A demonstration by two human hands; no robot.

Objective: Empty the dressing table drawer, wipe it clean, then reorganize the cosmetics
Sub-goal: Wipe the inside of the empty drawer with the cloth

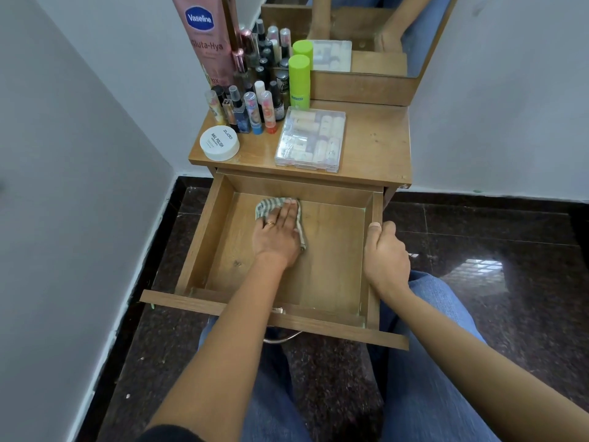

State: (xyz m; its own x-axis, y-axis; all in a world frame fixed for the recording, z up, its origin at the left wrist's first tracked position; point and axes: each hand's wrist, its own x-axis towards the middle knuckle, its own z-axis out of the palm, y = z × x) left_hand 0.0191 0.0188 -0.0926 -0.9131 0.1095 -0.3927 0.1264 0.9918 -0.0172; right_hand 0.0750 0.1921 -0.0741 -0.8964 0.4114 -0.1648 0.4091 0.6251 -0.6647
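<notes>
The wooden drawer (334, 269) is pulled far out and holds only a cloth. My left hand (279, 234) lies flat with straight fingers on the striped grey-green cloth (266, 205), pressing it to the drawer floor near the back left. My right hand (384, 253) grips the drawer's right side wall, thumb on top. On the dressing table top (376, 145) stand several lipsticks and small bottles (251, 103), a white nail polish remover jar (219, 142), a green-capped bottle (299, 81), a tall pink Vaseline tube (207, 39) and a clear plastic case (310, 138) of cosmetics.
A mirror (376, 30) rises behind the table top. White walls close in on both sides. The floor (478, 250) is dark polished stone. My knees in blue jeans sit under the drawer front.
</notes>
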